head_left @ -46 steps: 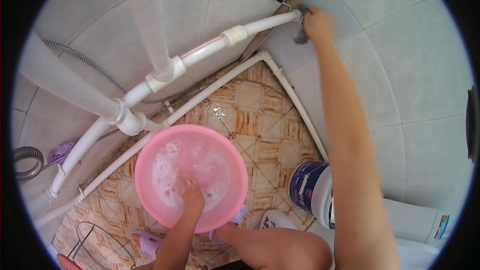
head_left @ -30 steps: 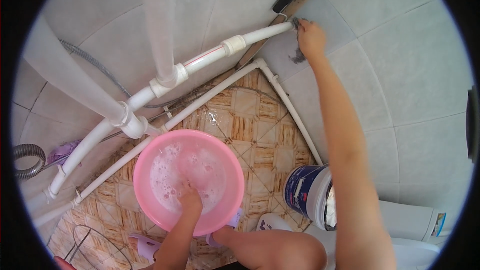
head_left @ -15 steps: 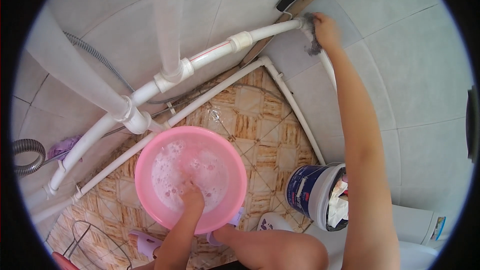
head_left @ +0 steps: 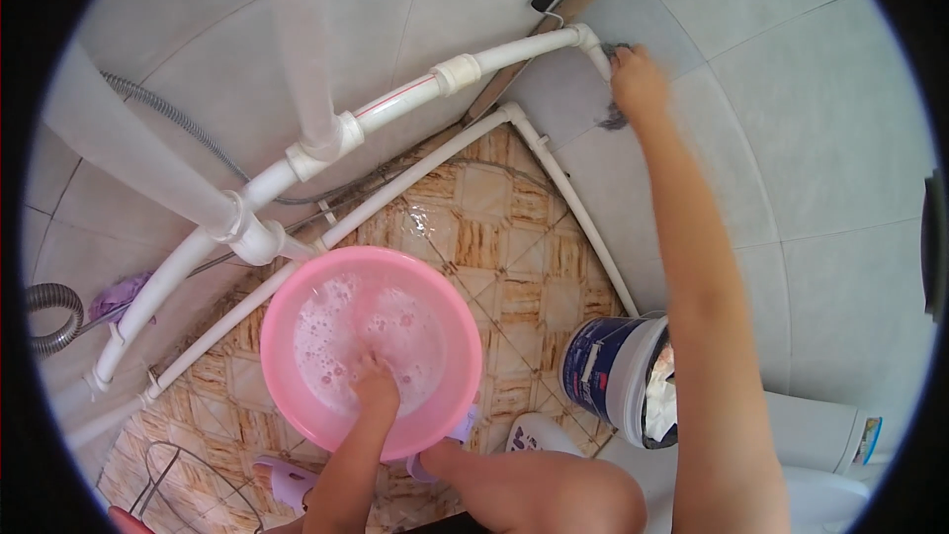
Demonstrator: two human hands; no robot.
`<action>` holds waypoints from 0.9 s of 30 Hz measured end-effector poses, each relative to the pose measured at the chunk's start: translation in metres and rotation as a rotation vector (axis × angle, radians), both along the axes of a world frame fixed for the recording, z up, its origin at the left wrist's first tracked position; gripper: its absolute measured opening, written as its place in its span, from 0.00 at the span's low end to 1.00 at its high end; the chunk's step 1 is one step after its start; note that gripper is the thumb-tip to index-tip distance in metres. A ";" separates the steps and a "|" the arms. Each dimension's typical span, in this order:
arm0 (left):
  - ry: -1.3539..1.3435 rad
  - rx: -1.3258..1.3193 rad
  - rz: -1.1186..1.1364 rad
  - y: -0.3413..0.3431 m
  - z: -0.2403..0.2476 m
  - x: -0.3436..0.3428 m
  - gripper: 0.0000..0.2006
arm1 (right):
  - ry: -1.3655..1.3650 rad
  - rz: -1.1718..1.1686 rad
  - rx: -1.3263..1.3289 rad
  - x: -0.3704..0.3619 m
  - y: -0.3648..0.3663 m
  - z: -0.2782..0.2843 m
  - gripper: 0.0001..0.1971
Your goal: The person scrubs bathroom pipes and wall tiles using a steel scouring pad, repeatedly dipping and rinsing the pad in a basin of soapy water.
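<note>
One hand, the right hand (head_left: 639,86), pinches a dark grey cloth (head_left: 615,120) at the white pipe (head_left: 400,103), beyond and right of the pink basin (head_left: 278,346); suds (head_left: 417,336) inside hide how the left hand (head_left: 378,388) grips. Snug, even pressure around the pipe would likely serve well.

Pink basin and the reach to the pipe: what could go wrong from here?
1. The left hand is in the sudsy pink basin while the right hand reaches far away; leaning might slop water.
2. The tiled floor has a shiny, possibly wet patch, so footing could be slippery.
3. The dark grey wad dangles below the right hand and might slip.
</note>
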State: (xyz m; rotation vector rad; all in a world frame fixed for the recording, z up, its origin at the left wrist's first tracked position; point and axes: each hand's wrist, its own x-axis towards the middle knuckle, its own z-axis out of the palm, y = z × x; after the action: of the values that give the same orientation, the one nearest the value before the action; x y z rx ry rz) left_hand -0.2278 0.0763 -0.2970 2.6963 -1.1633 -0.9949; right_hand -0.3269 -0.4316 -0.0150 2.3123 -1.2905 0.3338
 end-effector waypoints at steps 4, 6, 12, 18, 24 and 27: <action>0.002 0.071 0.020 0.007 -0.017 -0.002 0.21 | -0.271 0.163 0.040 -0.012 0.019 -0.012 0.12; -0.006 0.096 0.014 0.009 -0.017 0.003 0.21 | -0.216 0.190 0.129 -0.018 0.026 -0.002 0.12; 0.094 0.055 -0.050 -0.003 -0.002 0.009 0.21 | -0.325 -0.035 -0.132 -0.008 0.031 -0.019 0.11; 0.065 0.085 0.009 0.005 -0.022 0.003 0.20 | -0.064 0.154 0.728 0.002 0.098 -0.042 0.10; 0.235 -0.149 0.362 -0.008 0.012 0.000 0.17 | -0.055 0.549 1.190 0.079 0.318 -0.156 0.16; 0.087 -0.255 0.202 0.038 -0.039 0.000 0.19 | 0.026 0.599 0.876 0.079 0.369 -0.220 0.17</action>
State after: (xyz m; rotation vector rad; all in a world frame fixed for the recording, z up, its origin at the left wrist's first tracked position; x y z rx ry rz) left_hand -0.2280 0.1138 -0.3364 2.4829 -0.9110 -0.8605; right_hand -0.2474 -0.0624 -0.2347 3.4166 -0.7564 -0.1252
